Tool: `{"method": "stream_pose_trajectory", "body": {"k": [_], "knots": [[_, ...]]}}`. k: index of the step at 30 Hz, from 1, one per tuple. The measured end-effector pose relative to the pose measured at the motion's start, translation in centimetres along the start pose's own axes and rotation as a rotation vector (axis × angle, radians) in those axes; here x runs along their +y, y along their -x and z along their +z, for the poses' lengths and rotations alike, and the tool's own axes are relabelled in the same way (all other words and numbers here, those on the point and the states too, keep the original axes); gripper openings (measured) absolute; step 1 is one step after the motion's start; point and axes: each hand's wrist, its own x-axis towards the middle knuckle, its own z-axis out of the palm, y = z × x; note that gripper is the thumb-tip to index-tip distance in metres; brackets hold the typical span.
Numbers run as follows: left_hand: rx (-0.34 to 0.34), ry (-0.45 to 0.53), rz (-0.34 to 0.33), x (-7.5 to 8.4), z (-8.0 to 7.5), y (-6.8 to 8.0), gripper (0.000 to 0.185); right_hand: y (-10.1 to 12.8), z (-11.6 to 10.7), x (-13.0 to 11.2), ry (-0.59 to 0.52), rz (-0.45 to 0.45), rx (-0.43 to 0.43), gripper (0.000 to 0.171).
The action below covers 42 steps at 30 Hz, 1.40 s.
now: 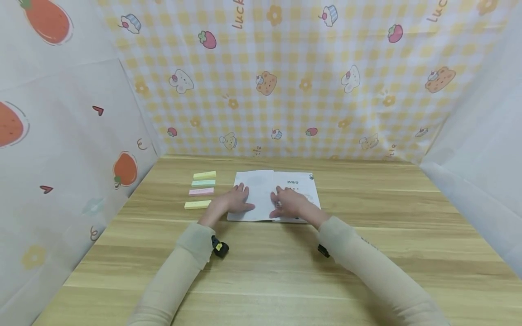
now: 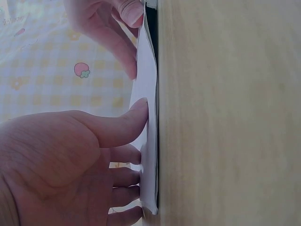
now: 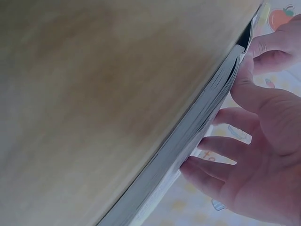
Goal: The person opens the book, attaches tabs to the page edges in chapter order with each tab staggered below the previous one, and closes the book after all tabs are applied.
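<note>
An open book (image 1: 261, 190) lies on the table, its left page blank and its right page printed. My left hand (image 1: 237, 199) presses on the left page with fingers spread; the left wrist view shows its thumb and fingertips (image 2: 139, 106) on the paper. On the right page, close to the fold, my right hand (image 1: 288, 203) rests its fingertips. The thick block of pages (image 3: 188, 117) is under the right hand in the right wrist view, where its thumb lies near the spine. Neither hand grips anything.
Left of the book several sticky-note strips lie in a column: a yellow strip (image 1: 205, 174), a green strip (image 1: 203, 183), a pink strip (image 1: 201, 191) and another yellow strip (image 1: 197, 204). Behind the wooden table (image 1: 269, 271) hangs a checked cloth (image 1: 285, 104).
</note>
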Motion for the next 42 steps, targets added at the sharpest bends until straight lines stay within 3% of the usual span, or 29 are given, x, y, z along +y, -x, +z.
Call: {"method": "stream_pose_trajectory", "body": {"k": [5, 8, 12, 17, 20, 31, 42], "knots": [[0.000, 0.006, 0.005, 0.0, 0.1, 0.1, 0.077, 0.1, 0.2, -0.2, 0.021, -0.001, 0.026, 0.039], [0.000, 0.003, 0.008, 0.0, 0.1, 0.1, 0.077, 0.2, 0.2, -0.2, 0.037, -0.005, 0.044, 0.033], [0.002, 0.001, 0.014, -0.1, 0.1, 0.0, 0.077, 0.3, 0.3, -0.2, 0.019, 0.002, 0.050, 0.035], [0.004, -0.006, 0.013, -0.1, 0.1, -0.1, 0.076, 0.5, 0.2, -0.1, -0.019, 0.004, 0.022, 0.063], [0.003, -0.009, 0.011, -0.1, 0.1, -0.1, 0.076, 0.6, 0.1, -0.1, -0.013, -0.011, 0.010, 0.069], [0.002, -0.009, 0.020, -0.3, 0.2, -0.3, 0.076, 0.8, 0.0, -0.2, -0.062, -0.001, 0.000, 0.062], [0.002, -0.021, 0.013, -0.3, 0.3, -0.3, 0.077, 1.2, -0.9, -0.1, -0.064, -0.052, -0.028, 0.060]]}}
